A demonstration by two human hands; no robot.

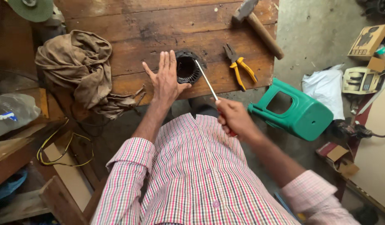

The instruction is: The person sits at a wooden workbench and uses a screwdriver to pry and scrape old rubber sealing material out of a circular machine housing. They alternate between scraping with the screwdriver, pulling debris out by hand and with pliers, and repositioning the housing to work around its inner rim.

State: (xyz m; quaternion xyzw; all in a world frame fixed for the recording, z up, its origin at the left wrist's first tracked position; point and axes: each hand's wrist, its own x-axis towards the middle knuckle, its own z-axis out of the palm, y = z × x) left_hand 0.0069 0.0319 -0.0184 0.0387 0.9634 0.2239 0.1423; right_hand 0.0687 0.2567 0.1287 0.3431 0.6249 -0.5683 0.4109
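Observation:
A dark round motor stator (187, 66) stands on the worn wooden table (159, 29) near its front edge. My left hand (165, 79) rests flat against the stator's left side, fingers spread, thumb under its rim. My right hand (232, 118) grips the red handle of a screwdriver (206, 79). Its metal shaft slants up to the left, and the tip touches the stator's right rim.
Yellow-handled pliers (239, 66) lie right of the stator, a hammer (259, 27) beyond them. A brown rag (78, 66) is heaped on the table's left end. A green plastic stool (298, 110) lies tipped on the floor at right, among boxes and a white bag (326, 85).

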